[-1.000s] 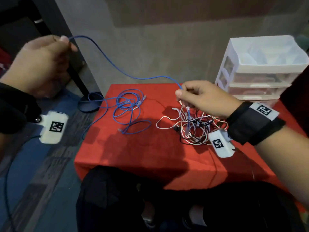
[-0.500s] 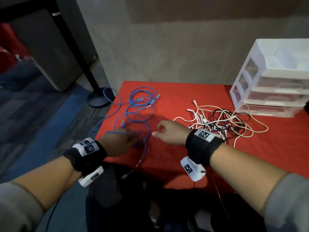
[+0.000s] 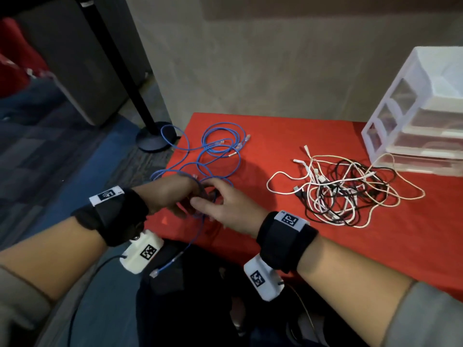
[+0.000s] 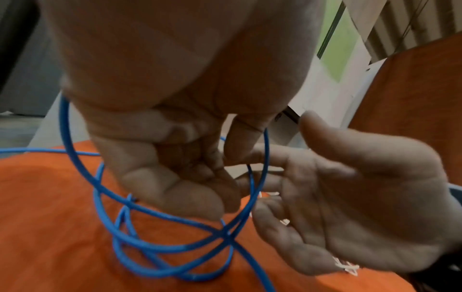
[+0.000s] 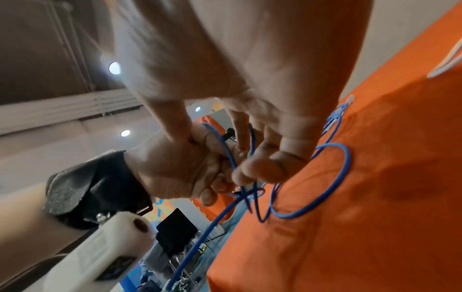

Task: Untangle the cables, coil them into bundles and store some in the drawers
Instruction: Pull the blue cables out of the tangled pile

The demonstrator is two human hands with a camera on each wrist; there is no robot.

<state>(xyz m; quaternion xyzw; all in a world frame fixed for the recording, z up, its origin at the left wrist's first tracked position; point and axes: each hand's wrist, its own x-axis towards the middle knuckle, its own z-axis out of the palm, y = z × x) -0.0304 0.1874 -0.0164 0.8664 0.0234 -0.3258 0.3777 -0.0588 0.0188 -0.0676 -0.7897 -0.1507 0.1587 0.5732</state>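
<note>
Looking first at the clear plastic drawer unit point(image 3: 411, 116) at the table's far right corner, we see three stacked drawers, all pushed in; their contents are too hazy to read, and the unit is cut off at the frame's right edge. The tangle of white and black cables point(image 3: 345, 194) lies just in front of it on the red tablecloth point(image 3: 288, 136).

The blue network cable point(image 3: 218, 156) sprawls in loose loops over the table's left part, one end hanging off the near edge with its clear plug point(image 3: 154, 273) dangling.

Versus half a second ago, both hands have closed in on each other over the near loops. The left hand point(image 3: 172, 194) now has fingers curled around a loop of the blue cable. The right hand point(image 3: 225, 209) meets it; the right wrist view shows its fingers curled over a blue strand, while the left wrist view shows the palm fairly spread.

Where exactly the fingertips meet is hidden under the hands in the head view, and both wrist views are motion-blurred.
</note>
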